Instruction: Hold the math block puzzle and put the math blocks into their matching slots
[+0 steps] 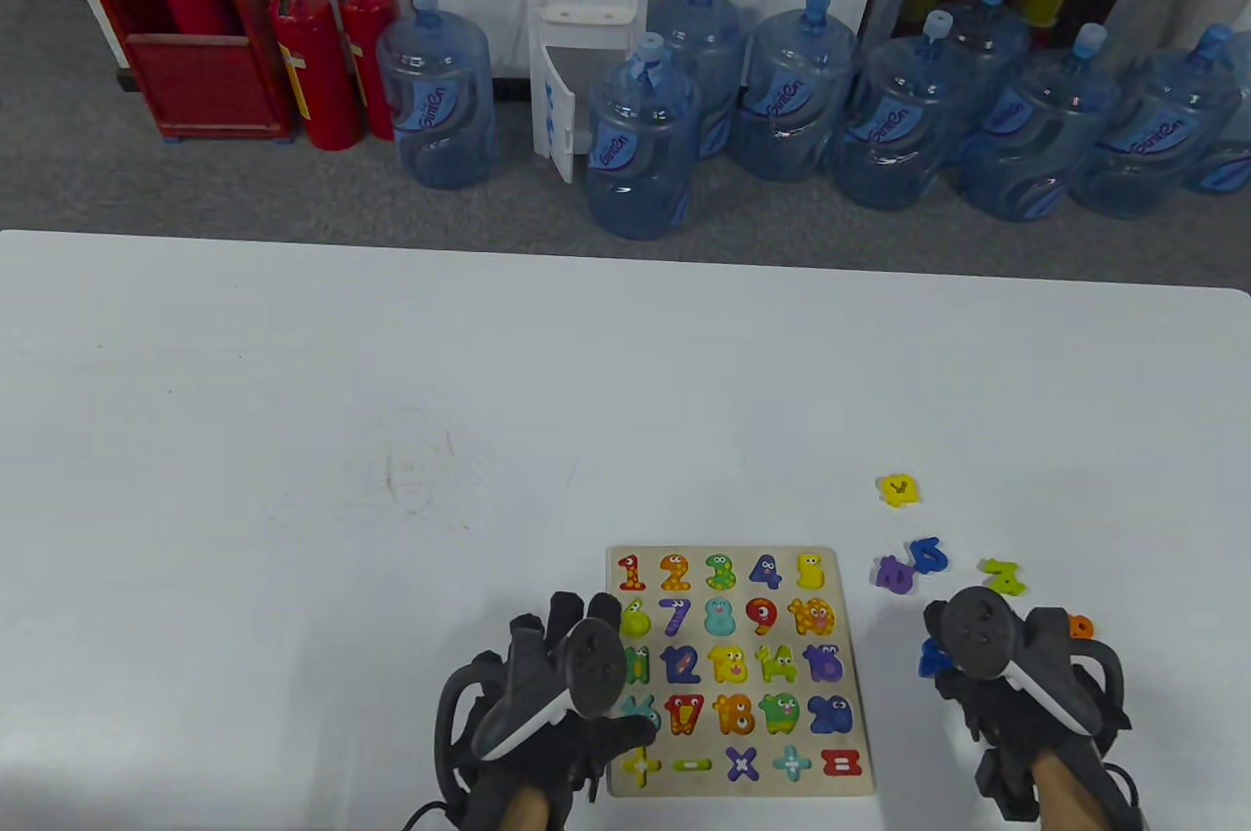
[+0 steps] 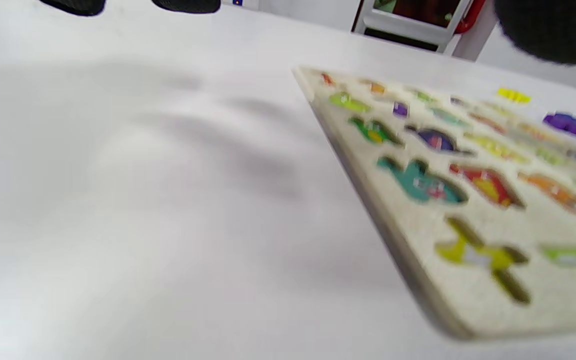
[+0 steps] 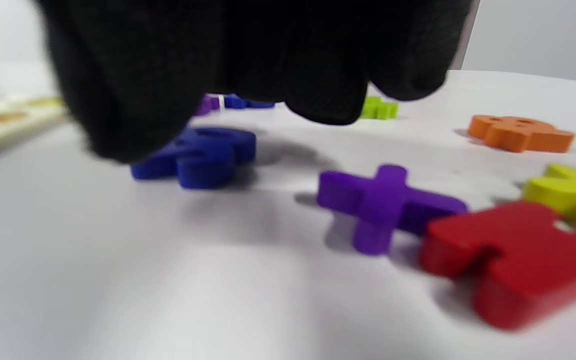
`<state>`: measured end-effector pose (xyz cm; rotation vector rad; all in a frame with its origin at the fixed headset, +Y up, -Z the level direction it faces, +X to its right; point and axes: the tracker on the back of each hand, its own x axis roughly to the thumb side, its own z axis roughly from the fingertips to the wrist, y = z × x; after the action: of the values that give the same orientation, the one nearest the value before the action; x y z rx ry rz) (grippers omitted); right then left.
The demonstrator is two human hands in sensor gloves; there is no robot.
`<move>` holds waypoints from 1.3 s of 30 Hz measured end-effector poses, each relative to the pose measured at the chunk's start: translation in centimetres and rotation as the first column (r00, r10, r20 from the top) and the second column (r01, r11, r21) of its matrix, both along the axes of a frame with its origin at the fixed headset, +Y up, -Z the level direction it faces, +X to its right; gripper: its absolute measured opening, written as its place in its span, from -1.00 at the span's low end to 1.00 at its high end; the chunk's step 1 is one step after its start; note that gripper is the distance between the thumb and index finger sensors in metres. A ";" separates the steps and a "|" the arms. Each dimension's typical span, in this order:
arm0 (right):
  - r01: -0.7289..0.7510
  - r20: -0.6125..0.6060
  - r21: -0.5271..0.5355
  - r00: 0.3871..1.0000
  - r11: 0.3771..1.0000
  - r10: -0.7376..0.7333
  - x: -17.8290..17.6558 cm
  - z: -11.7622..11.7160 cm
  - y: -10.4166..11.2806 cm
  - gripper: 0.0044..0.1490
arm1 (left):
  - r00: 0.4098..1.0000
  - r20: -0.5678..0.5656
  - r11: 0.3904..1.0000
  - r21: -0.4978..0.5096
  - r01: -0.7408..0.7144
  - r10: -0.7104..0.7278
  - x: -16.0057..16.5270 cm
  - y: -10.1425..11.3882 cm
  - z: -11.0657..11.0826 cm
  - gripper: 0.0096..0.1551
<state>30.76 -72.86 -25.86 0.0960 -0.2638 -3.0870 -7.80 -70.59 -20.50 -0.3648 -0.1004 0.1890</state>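
Flat wooden number-puzzle board [image 1: 841, 665] lies at 6 o'clock on the white table [image 1: 293, 401]. Left hand [image 1: 547, 704] rests over the board's left edge, fingers spread flat, gripping nothing. Right hand [image 1: 1016, 675] hovers at the board's 3 o'clock over loose blocks; fingers curled downward above a dark blue block [image 3: 198, 155], contact not discernible. Purple cross block [image 3: 383, 205], red block [image 3: 518, 260] and orange block [image 3: 518, 132] lie nearby.

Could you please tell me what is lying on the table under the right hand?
Under the right hand lie a dark blue block, a purple cross block and a red block; the table view hides most.
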 end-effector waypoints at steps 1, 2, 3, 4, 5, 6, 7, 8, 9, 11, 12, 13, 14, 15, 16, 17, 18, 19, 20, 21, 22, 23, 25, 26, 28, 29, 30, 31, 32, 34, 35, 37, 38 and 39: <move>-0.020 0.003 -0.005 1.000 1.000 0.020 -0.2 -0.1 -0.2 -0.04 | 1.000 -0.012 1.000 0.016 0.008 -0.008 -0.1 0.3 0.2 0.28; -0.050 0.005 -0.008 0.999 0.999 0.050 -0.5 -0.2 -0.7 -0.03 | 0.999 -0.028 0.999 0.044 0.031 -0.030 -0.3 0.7 0.5 0.29; -0.076 0.009 -0.011 0.997 0.997 0.076 -0.7 -0.3 -1.0 -0.04 | 0.999 -0.036 0.997 0.067 0.043 -0.040 -0.5 0.8 0.7 0.31; -0.119 0.015 0.007 0.993 0.993 0.119 -1.2 -0.4 -1.2 -0.07 | 0.998 -0.045 0.995 0.084 0.049 -0.045 -0.6 0.8 0.9 0.32; -0.158 0.014 0.060 0.987 0.986 0.158 -1.7 -0.4 -1.1 -0.11 | 0.998 -0.048 0.994 0.095 0.050 -0.046 -0.6 0.7 0.9 0.32; -0.165 0.002 0.067 0.986 0.984 0.165 -2.1 -0.4 -1.1 -0.11 | 0.998 -0.045 0.994 0.098 0.046 -0.042 -0.7 0.5 0.9 0.33; -0.177 -0.010 0.073 0.984 0.982 0.178 -2.5 -0.3 -1.1 -0.11 | 0.999 -0.039 0.995 0.093 0.039 -0.036 -0.6 0.2 0.8 0.32; -0.193 -0.009 0.097 0.981 0.976 0.195 -2.8 -0.3 -1.1 -0.10 | 0.999 -0.038 0.995 0.093 0.034 -0.030 -0.6 -0.3 0.6 0.31; -0.203 -0.010 0.108 0.979 0.973 0.206 -3.1 -0.3 -1.1 -0.08 | 0.999 -0.037 0.994 0.104 0.028 -0.025 -0.4 -0.7 0.5 0.30; -0.210 -0.016 0.112 0.977 0.971 0.213 -3.4 -0.2 -1.1 -0.05 | 0.999 -0.030 0.992 0.121 0.027 -0.024 -0.1 -1.5 0.2 0.28; -0.204 -0.026 0.108 0.978 0.973 0.208 -3.5 -0.1 -0.9 -0.02 | 0.999 -0.016 0.992 0.119 0.037 -0.035 0.2 -1.9 0.0 0.28; -0.168 -0.042 0.067 0.984 0.983 0.171 -3.4 0.0 -0.6 0.01 | 0.999 0.000 0.994 0.101 0.048 -0.049 0.4 -1.9 0.0 0.27; -0.120 -0.044 0.014 0.992 0.993 0.120 -3.2 0.1 -0.4 0.02 | 0.999 0.005 0.993 0.105 0.048 -0.049 0.4 -1.8 0.0 0.26; -0.087 -0.045 0.001 0.995 0.996 0.087 -3.1 0.3 -0.3 0.00 | 0.999 0.000 0.991 0.127 0.037 -0.038 0.5 -1.7 0.0 0.25; -0.072 -0.056 0.025 0.996 0.997 0.073 -2.9 0.5 -0.2 -0.03 | 1.000 -0.002 0.989 0.144 0.026 -0.026 0.5 -1.6 0.0 0.25; -0.075 -0.057 0.033 0.995 0.997 0.077 -2.8 0.6 -0.1 -0.06 | 1.000 -0.002 0.989 0.146 0.022 -0.022 0.5 -1.6 0.1 0.24; -0.083 -0.068 0.022 0.994 0.996 0.085 -2.7 0.8 -0.1 -0.09 | 1.000 -0.002 0.989 0.145 0.023 -0.023 0.5 -1.6 0.1 0.24; -0.079 -0.097 -0.005 0.992 0.997 0.078 -2.6 0.9 0.0 -0.09 | 1.000 0.000 0.989 0.146 0.030 -0.031 0.4 -1.7 0.1 0.24; -0.052 -0.136 -0.011 0.989 0.999 0.050 -2.7 1.2 0.1 -0.04 | 0.999 -0.002 0.988 0.149 0.044 -0.044 0.2 -1.7 0.1 0.23; -0.044 -0.155 -0.006 0.987 0.999 0.042 -2.7 1.3 0.1 -0.01 | 0.999 -0.004 0.987 0.150 0.053 -0.052 0.2 -1.8 0.1 0.22; -0.034 -0.170 0.012 0.985 0.999 0.035 -2.8 1.3 0.1 0.00 | 0.998 -0.009 0.987 0.149 0.067 -0.066 0.1 -1.8 0.1 0.22; -0.040 -0.176 0.027 0.983 0.999 0.044 -3.1 1.4 -0.1 0.01 | 0.997 -0.012 0.986 0.148 0.074 -0.073 0.0 -1.8 0.2 0.23; -0.053 -0.181 0.007 0.982 0.999 0.053 -3.5 0.9 -0.9 -0.06 | 0.998 -0.007 0.986 0.150 0.067 -0.066 0.0 -1.8 0.2 0.22; -0.061 -0.178 -0.015 0.982 0.998 0.058 -3.7 0.6 -1.2 -0.11 | 0.998 -0.005 0.987 0.147 0.060 -0.060 0.1 -1.9 0.2 0.22; -0.021 -0.158 0.052 0.987 0.998 0.029 -3.8 0.4 -1.2 -0.19 | 0.997 0.000 0.987 0.146 0.070 -0.071 0.3 -2.0 0.2 0.22; -0.026 -0.156 0.048 0.987 0.999 0.033 -3.9 0.4 -1.2 -0.20 | 0.997 0.001 0.986 0.149 0.080 -0.081 0.3 -2.0 0.2 0.21; -0.042 -0.165 0.034 0.985 0.999 0.047 -4.0 0.5 -1.1 -0.21 | 0.996 0.001 0.985 0.148 0.089 -0.090 0.2 -2.0 0.2 0.21; -0.041 -0.166 0.041 0.985 0.998 0.047 -4.0 0.5 -1.2 -0.21 | 0.996 0.001 0.985 0.145 0.088 -0.089 0.2 -2.0 0.2 0.22; -0.043 -0.169 0.041 0.984 0.998 0.049 -4.1 0.5 -1.2 -0.21 | 0.996 0.000 0.986 0.142 0.084 -0.085 0.2 -2.0 0.2 0.21; -0.053 -0.181 0.047 0.982 0.997 0.061 -4.3 0.7 -1.0 -0.22 | 0.996 0.000 0.986 0.141 0.084 -0.085 0.2 -1.9 0.3 0.21; -0.058 -0.188 0.051 0.980 0.997 0.066 -4.4 0.8 -0.8 -0.21 | 0.996 0.001 0.986 0.146 0.086 -0.087 0.2 -1.9 0.3 0.21; -0.030 -0.211 0.040 0.977 0.999 0.038 -4.5 0.9 -0.5 -0.26 | 0.998 0.000 0.987 0.148 0.068 -0.069 0.2 -1.8 0.2 0.21; -0.013 -0.218 0.036 0.976 0.999 0.021 -4.6 1.0 -0.3 -0.29 | 0.998 -0.002 0.988 0.146 0.058 -0.058 0.1 -1.8 0.3 0.20; 0.001 -0.221 0.040 0.975 0.999 0.008 -4.6 1.1 0.1 -0.35 | 0.998 -0.002 0.988 0.146 0.056 -0.057 0.1 -1.8 0.3 0.20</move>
<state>26.13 -72.73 -24.78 -0.2441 -0.1923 -3.0628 -7.71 -72.40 -20.23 -0.2215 -0.1051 0.1242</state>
